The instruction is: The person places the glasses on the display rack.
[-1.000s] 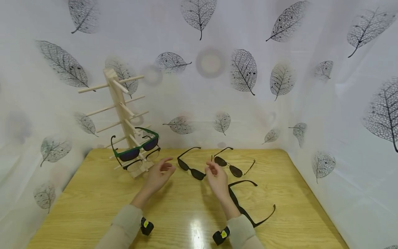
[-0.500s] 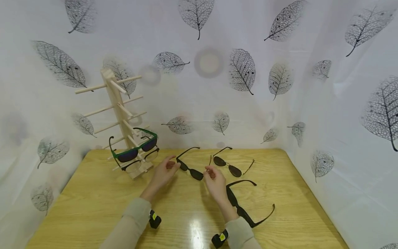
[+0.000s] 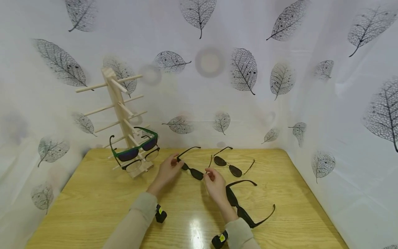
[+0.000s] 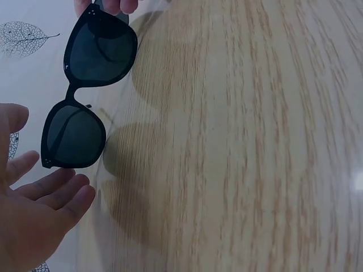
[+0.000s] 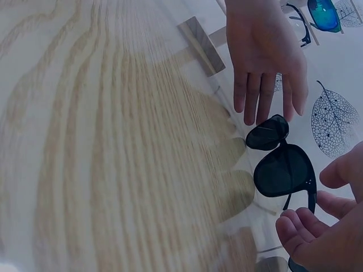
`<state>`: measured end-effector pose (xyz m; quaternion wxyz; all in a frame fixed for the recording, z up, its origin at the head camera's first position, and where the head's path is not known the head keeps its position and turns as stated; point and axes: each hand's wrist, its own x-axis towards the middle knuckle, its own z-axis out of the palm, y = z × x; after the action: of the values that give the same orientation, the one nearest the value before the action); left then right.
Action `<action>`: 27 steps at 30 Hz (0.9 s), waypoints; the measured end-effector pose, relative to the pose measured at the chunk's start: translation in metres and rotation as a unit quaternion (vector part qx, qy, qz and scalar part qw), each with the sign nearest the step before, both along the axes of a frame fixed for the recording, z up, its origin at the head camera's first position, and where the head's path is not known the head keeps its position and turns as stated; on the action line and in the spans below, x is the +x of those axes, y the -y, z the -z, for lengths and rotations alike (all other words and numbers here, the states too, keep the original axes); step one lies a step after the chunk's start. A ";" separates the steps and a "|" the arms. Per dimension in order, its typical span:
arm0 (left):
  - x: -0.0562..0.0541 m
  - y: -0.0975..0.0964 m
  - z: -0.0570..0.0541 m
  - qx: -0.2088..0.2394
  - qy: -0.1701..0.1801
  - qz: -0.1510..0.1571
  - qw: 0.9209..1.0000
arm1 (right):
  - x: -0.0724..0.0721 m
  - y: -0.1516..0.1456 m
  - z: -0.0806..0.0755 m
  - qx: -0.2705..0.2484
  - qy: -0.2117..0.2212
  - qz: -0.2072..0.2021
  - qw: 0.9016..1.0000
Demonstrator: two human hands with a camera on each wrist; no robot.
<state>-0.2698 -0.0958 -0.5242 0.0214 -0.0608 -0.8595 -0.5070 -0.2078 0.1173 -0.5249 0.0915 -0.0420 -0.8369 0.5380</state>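
Black sunglasses [image 3: 196,174] rest on the wooden table, temples spread toward the back wall. At their left end, my left hand [image 3: 168,169] reaches in with extended fingers. In the left wrist view its fingertips lie right at the lower corner of the frame, thumb [image 4: 17,118] apart. My right hand [image 3: 215,181] is at the opposite corner, its fingers bent loosely beside the hinge. The right wrist view shows a gap between that thumb [image 5: 336,170] and the frame [image 5: 283,170], with the index fingertip close to the temple.
A wooden peg stand [image 3: 116,100] at left bears green sunglasses [image 3: 128,154] and dark-browed clear glasses [image 3: 133,166]. Thin-framed sunglasses [image 3: 235,171] lie behind my right hand. Larger black sunglasses [image 3: 245,216] lie right of my right forearm. A leaf-print curtain [image 3: 211,100] encloses the table.
My left hand has moved right, away from the stand, to the left end of the black sunglasses. My right hand has shifted slightly toward their right corner. The sunglasses stay in place.
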 end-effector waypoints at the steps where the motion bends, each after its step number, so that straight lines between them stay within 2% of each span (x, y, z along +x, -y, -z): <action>1: -0.001 -0.001 0.000 -0.002 -0.002 0.000 1.000 | 0.000 0.000 0.000 0.000 0.003 0.001 1.000; 8: -0.002 -0.004 0.003 -0.014 -0.015 -0.005 1.000 | -0.001 0.001 0.002 0.001 0.013 0.005 1.000; 15: 0.000 -0.004 0.003 -0.025 -0.026 0.001 0.999 | 0.000 -0.003 0.004 -0.010 0.004 0.007 1.000; 22: 0.001 -0.004 0.003 -0.018 -0.016 -0.003 1.000 | -0.002 -0.003 0.005 -0.016 -0.002 0.010 1.000; 27: 0.002 -0.006 0.003 -0.012 -0.023 -0.003 1.000 | -0.002 -0.003 0.005 -0.011 -0.005 0.012 1.000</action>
<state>-0.2674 -0.0902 -0.5268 0.0421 -0.0698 -0.8649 -0.4953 -0.2101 0.1199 -0.5299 0.1019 -0.0508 -0.8298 0.5463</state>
